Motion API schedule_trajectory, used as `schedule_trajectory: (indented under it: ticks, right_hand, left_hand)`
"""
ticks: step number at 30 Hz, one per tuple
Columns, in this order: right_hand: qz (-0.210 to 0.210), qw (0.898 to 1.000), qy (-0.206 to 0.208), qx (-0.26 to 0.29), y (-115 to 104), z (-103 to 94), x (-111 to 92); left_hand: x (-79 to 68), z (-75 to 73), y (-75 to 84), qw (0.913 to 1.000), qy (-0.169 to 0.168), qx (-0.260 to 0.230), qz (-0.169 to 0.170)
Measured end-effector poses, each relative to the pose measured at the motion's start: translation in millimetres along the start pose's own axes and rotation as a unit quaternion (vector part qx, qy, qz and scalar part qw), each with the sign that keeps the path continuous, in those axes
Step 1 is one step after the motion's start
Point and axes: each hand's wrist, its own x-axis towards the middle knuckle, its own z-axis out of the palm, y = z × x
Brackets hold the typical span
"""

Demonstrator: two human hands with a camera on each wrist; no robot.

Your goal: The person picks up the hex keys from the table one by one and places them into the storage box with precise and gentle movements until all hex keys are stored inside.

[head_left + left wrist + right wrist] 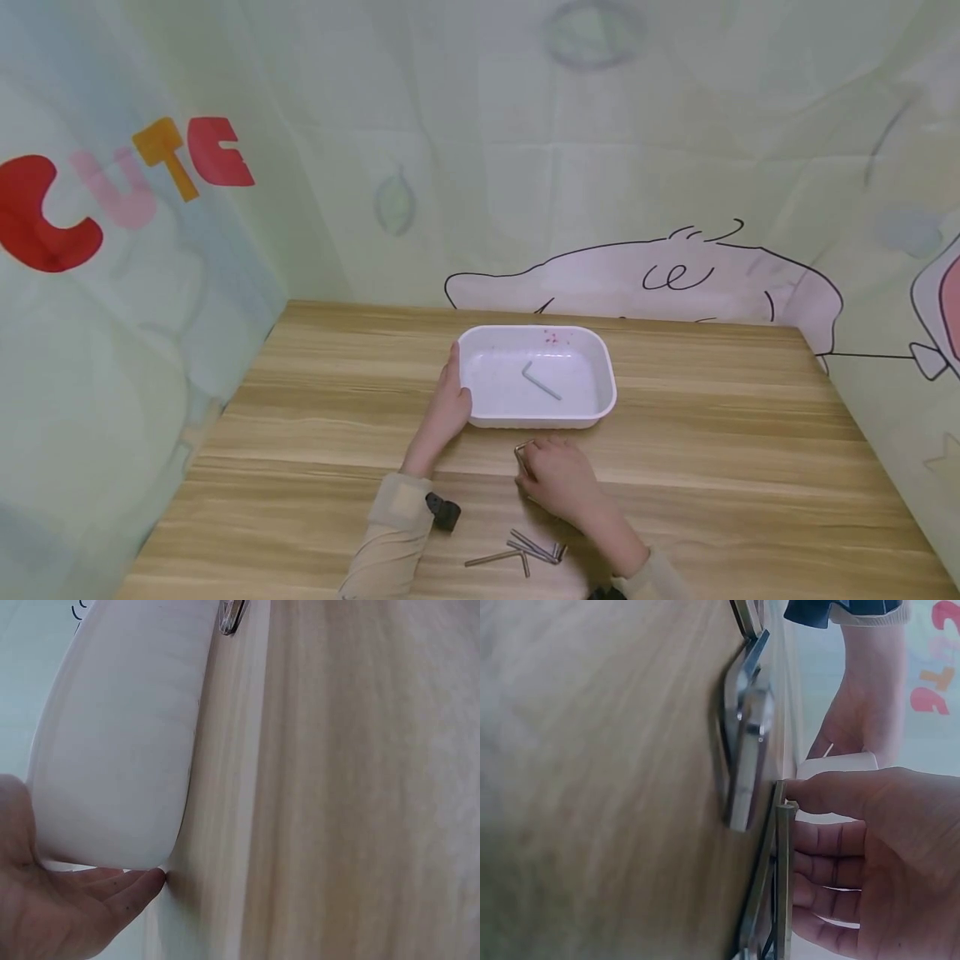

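A white plastic tray (540, 422) stands on the table, one grey hex key (543, 385) lying inside. My left hand (447, 406) grips the tray's left end, thumb at the near corner; in the left wrist view its fingers (127, 896) wrap round the end wall. In front of the tray, my right hand (561, 477) pinches a bent metal hex key (518, 455) between thumb and fingers, low over the tabletop. The hand covers part of that key. Several loose hex keys (492, 559) lie in a crossed pile nearer me, and show large in the right wrist view.
The wood-grain table (735, 433) stretches to both sides of the tray. Behind it hangs a printed cloth (495, 200) with a cartoon outline, and another cloth side with coloured letters (221, 152) borders the left. A small black device (444, 512) sits on my left wrist.
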Motion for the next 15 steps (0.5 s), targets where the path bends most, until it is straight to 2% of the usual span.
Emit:
schedule_trajectory:
  ticks: [6, 15]
  right_hand:
    - [0.011, 1.000, -0.015, 0.004, -1.0, 0.3, 1.5]
    - [0.005, 1.000, -0.018, 0.013, 0.6, 1.7, 4.1]
  left_hand:
    - [-0.6, -0.4, 1.7, 1.0000, 0.000, 0.001, -0.001]
    - [0.2, 0.1, -0.6, 1.0000, -0.001, 0.000, 0.001]
